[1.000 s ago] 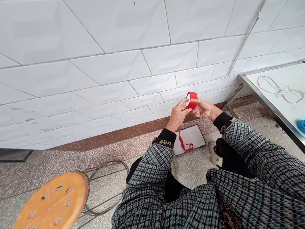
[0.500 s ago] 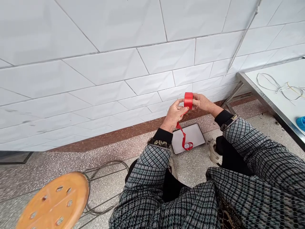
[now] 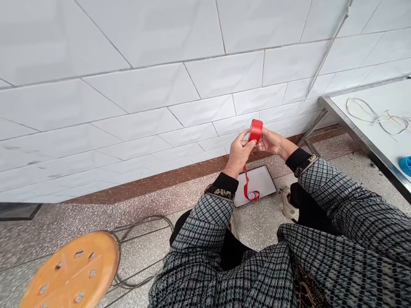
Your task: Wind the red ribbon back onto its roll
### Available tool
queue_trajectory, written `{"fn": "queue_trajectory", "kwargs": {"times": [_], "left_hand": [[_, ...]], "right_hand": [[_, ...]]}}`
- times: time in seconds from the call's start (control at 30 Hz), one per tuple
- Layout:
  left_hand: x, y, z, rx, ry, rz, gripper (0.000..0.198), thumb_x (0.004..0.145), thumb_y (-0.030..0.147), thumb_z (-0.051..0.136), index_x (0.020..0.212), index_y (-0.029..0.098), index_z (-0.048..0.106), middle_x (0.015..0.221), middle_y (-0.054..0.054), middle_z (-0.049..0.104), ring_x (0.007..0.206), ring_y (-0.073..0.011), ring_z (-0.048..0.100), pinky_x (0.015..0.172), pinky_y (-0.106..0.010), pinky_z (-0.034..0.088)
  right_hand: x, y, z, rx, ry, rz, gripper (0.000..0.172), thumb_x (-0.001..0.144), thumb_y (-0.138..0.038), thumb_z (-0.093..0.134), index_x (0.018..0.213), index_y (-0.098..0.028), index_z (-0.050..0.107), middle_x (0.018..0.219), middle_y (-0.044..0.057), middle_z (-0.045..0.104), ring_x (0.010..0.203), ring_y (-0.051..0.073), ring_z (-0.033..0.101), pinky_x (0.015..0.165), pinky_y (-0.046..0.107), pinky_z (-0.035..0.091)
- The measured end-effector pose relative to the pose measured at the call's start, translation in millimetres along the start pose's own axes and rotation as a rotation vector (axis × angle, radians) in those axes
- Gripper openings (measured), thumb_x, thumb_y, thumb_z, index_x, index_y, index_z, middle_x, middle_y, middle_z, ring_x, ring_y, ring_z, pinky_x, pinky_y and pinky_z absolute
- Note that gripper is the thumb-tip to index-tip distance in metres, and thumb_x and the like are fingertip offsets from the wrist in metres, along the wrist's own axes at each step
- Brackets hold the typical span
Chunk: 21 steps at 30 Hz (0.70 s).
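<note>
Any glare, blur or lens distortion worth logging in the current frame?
Head view: soft light; pale sheen on the red ribbon roll and faint reflections on the tiled wall; orange stool seat seemingly stretched by the wide lens; no obvious motion blur on the roll.

Nothing can be read. The small round white label (image 3: 251, 195) at the curl of glossy red ribbon (image 3: 246, 187) bears marks too small to decipher; gold patterning (image 3: 222, 193) on the black fabric cuffs (image 3: 227, 182) yields no legible letters.

A glossy red ribbon roll (image 3: 256, 129) stands on edge in the left fingers (image 3: 249, 146), its loose tail (image 3: 245, 188) curling below
</note>
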<state>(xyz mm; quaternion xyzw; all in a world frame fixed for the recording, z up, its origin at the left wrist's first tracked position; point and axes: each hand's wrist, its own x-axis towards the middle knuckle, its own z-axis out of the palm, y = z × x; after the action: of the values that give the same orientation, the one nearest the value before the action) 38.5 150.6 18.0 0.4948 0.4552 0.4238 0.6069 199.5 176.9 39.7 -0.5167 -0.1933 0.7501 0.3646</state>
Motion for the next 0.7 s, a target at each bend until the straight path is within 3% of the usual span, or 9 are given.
{"fn": "queue_trajectory", "kwargs": {"times": [0.37, 0.6, 0.7], "left_hand": [[3.2, 8.6, -8.4, 0.111, -0.081, 0.019, 0.054, 0.079, 0.023, 0.082, 0.131, 0.016, 0.069, 0.048, 0.013, 0.043, 0.044, -0.0070, 0.031, 0.049, -0.023, 0.018], [1.9, 6.8, -12.6, 0.006, -0.136, -0.040, 0.060, 0.076, 0.034, 0.087, 0.129, 0.018, 0.064, 0.052, 0.012, 0.050, 0.040, -0.0061, 0.034, 0.048, -0.022, 0.022], [1.8, 6.7, -13.7, -0.008, -0.151, -0.042, 0.063, 0.076, 0.036, 0.087, 0.131, 0.018, 0.062, 0.054, 0.012, 0.054, 0.040, -0.0061, 0.036, 0.048, -0.022, 0.023]], "right_hand": [[-1.6, -0.3, -3.8, 0.080, -0.145, 0.210, 0.042, 0.119, -0.045, 0.045, 0.089, -0.020, 0.061, 0.055, 0.001, 0.060, 0.040, 0.009, 0.045, 0.036, 0.014, 0.041], [-3.0, -2.0, -9.5, -0.039, -0.183, 0.144, 0.033, 0.118, -0.040, 0.052, 0.099, -0.019, 0.068, 0.066, 0.005, 0.072, 0.050, 0.012, 0.064, 0.041, 0.015, 0.048], [-7.0, -2.4, -5.5, -0.040, -0.152, 0.122, 0.029, 0.118, -0.034, 0.049, 0.108, -0.018, 0.070, 0.066, 0.003, 0.072, 0.051, 0.012, 0.066, 0.044, 0.015, 0.051]]}}
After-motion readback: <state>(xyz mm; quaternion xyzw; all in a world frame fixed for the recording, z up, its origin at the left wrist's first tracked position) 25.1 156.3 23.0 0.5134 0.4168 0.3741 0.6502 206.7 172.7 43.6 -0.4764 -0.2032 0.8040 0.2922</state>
